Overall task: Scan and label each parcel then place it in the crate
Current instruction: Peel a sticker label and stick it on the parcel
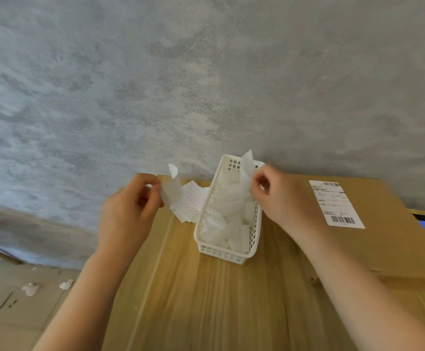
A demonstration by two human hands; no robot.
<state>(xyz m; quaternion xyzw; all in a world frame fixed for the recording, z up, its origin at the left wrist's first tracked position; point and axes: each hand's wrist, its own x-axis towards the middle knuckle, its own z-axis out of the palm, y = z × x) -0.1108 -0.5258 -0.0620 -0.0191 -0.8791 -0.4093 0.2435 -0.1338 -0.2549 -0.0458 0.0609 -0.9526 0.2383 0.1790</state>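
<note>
Labelling looked midway: I had my left hand [128, 211] pinching a peeled label [172, 190] left of the white basket [223, 252], right hand [279, 196] pinching backing paper [247, 164] over it, labelled parcel [383, 224] right of it, uncrated.

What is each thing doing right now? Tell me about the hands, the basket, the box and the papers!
Left hand: pinching a white paper slip, held up.
Right hand: pinching another white slip over the basket.
Basket: upright on the table, full of loose white papers.
Cardboard box: closed, with a label stuck flat on top.
Paper pile: lying flat beside the basket.
Paper scraps: crumpled on the floor.
</note>
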